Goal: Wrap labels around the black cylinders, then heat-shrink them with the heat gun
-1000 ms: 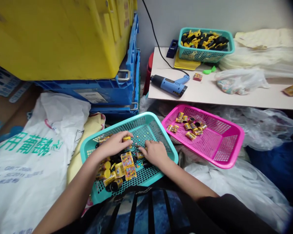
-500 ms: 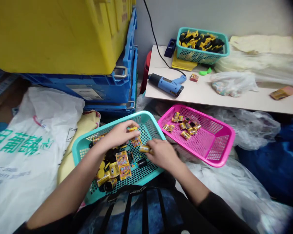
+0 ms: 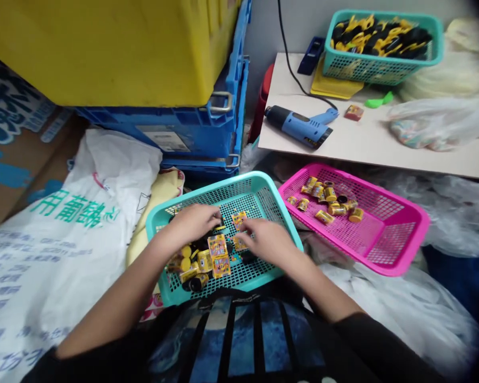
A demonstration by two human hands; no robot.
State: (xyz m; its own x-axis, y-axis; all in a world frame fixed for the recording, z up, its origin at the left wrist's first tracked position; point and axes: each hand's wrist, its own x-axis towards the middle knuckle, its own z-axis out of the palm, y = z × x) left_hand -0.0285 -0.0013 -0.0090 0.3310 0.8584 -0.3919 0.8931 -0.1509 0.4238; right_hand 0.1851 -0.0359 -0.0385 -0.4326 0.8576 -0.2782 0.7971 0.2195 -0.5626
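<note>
A turquoise mesh basket [image 3: 281, 213] sits close to my body. My left hand [image 3: 195, 221] is over its left half, fingers curled together above dark and yellow pieces; what they pinch is hidden. My right hand [image 3: 269, 239] reaches in from the right, thumb and index finger apart, with nothing visible between them. It is nearest to a printed yellow-orange label sheet [image 3: 238, 219], partly covered by the fingers. Another label sheet [image 3: 219, 255] lies between the hands on the pile. Yellow caps [image 3: 186, 251] and small yellow-wrapped cylinders [image 3: 189, 272] lie at the left front.
A pink basket [image 3: 399, 260] with several small yellow cylinders [image 3: 330, 194] stands at the right. On the white table behind are a blue heat gun [image 3: 299, 127] and a turquoise basket [image 3: 383, 74] of yellow-black parts. Blue and yellow crates [image 3: 143, 53] rise at the left, beside a white sack [image 3: 72, 223].
The view has shifted, so things appear farther right or left-shifted edges reveal more. The small yellow cylinder has left my right hand's fingers, which are now apart. My left hand remains over the basket.
</note>
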